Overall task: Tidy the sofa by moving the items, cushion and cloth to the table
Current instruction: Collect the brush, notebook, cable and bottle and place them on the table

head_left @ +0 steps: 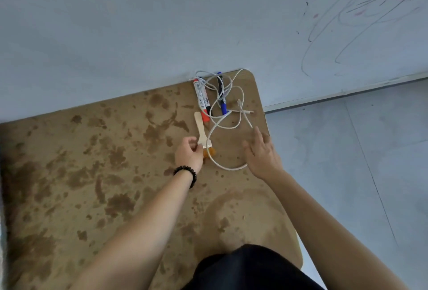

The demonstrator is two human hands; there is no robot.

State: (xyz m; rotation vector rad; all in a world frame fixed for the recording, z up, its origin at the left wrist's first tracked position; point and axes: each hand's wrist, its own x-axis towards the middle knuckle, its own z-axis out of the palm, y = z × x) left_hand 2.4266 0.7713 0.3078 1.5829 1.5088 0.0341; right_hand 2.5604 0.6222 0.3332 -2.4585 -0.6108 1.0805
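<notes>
On the stained brown table (97, 173), near its far right corner, lie a red marker (202, 99), a blue marker (221, 96), a tangled white cable (228, 95) and a small wooden-handled brush (203, 135). My left hand (188, 154), with a dark bead bracelet on the wrist, pinches the brush by its metal band. My right hand (260, 150) hovers over the cable's near loop with fingers spread and straight, holding nothing. The sofa, cushion and cloth are out of view.
The table stands against a pale wall (162, 23) with scribbles at the upper right. Grey floor (359, 162) lies past the table's right edge. My dark-clothed body (250, 269) is at the bottom.
</notes>
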